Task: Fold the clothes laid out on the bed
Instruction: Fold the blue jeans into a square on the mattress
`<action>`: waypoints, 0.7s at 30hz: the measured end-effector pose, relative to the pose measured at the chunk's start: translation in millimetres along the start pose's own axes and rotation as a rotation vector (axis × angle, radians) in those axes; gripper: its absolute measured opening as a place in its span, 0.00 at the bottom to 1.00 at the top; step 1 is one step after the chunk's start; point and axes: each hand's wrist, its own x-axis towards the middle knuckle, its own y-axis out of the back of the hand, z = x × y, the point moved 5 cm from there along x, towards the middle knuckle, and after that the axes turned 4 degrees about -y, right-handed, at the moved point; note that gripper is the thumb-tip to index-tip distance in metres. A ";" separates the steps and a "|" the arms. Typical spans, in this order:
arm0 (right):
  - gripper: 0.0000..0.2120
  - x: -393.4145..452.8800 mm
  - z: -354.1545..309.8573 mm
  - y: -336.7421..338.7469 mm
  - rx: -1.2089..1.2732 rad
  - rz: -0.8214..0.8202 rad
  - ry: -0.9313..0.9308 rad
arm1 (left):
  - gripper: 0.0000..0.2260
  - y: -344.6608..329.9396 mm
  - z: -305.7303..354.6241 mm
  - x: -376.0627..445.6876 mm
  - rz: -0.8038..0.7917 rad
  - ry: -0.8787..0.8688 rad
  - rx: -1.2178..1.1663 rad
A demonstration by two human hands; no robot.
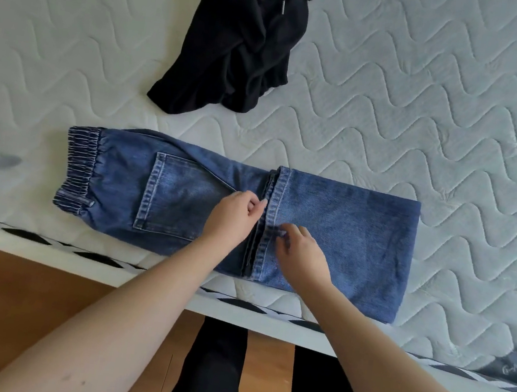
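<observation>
Both hands pinch the hem at the middle of the jeans (344,236), left hand (231,215), right hand (303,254); black top (247,46) at twelve o'clock. Best square hems evenly before folding again.

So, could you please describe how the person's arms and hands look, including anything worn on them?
Both forearms are bare with no sleeves in view. The left hand and right hand show no gloves, rings, watch or bracelets.

Black garment (244,46): its upper part is cut off by your top edge.
Left hand (231,215): your curled fingertips are tucked out of sight.
Mattress label (515,369): script too small to read.
</observation>
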 end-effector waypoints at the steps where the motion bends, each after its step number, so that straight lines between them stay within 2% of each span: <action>1: 0.14 -1.6 6.1 -2.8 -0.015 -0.018 0.001 | 0.18 -2.4 3.0 0.6 -0.015 0.071 0.057; 3: 0.16 -5.5 14.3 -9.8 -0.082 -0.078 0.057 | 0.23 -9.7 8.2 1.7 -0.059 0.193 0.155; 7: 0.26 -13.0 20.3 -24.7 -0.233 -0.298 0.264 | 0.24 -23.1 11.3 0.2 -0.113 0.274 0.078; 10: 0.26 -14.3 27.9 -20.5 -0.108 -0.362 0.336 | 0.23 -26.3 11.1 -6.3 -0.128 0.295 0.077; 12: 0.25 -13.0 33.5 -9.0 -0.002 -0.282 0.280 | 0.22 -27.0 9.2 -9.9 -0.104 0.290 0.036; 15: 0.19 -5.8 41.0 20.8 0.058 0.042 0.183 | 0.19 -28.2 3.8 -16.0 -0.065 0.275 -0.084; 17: 0.18 1.4 37.8 40.1 0.093 0.197 0.203 | 0.18 -30.2 0.8 -21.4 -0.061 0.269 -0.133; 21: 0.24 28.5 7.2 58.2 -0.026 0.254 0.320 | 0.18 -33.9 -3.7 -29.9 -0.034 0.304 -0.161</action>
